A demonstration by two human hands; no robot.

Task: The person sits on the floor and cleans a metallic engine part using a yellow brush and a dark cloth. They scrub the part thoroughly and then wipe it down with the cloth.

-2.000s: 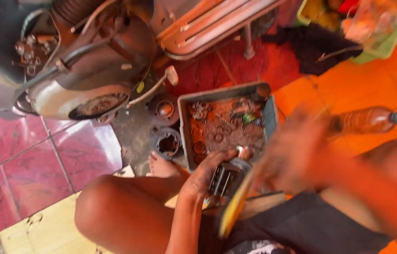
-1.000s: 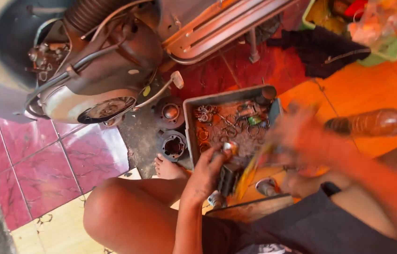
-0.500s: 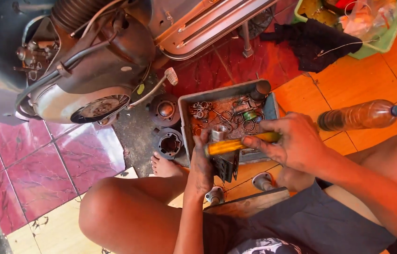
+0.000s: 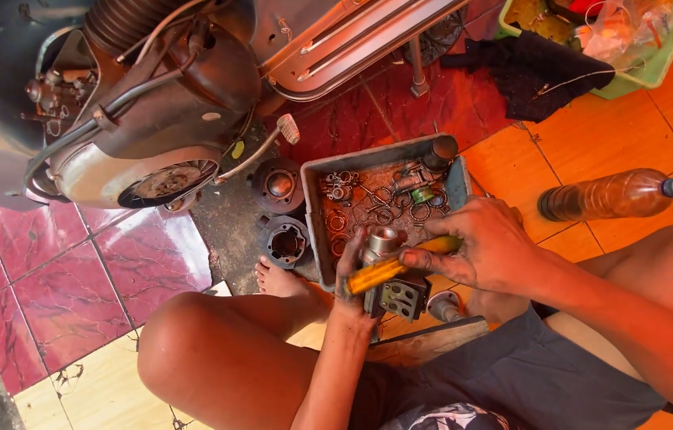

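At the centre of the frame the left hand [image 4: 350, 280] grips a small metal engine part [image 4: 395, 293], and the right hand [image 4: 486, 248] holds a yellow-handled tool [image 4: 394, 267] across it. Just above them a grey tray [image 4: 314, 209] holds rings, springs and small parts. Left of the tray, two round engine pieces [image 4: 281, 215] lie on the dark floor by a bare foot [image 4: 279, 280]. A scooter engine [image 4: 153, 119] fills the upper left. A brown bottle [image 4: 611, 195] lies at right on orange tiles, with a black cloth [image 4: 539, 72] and a green basket [image 4: 655, 68] at upper right.
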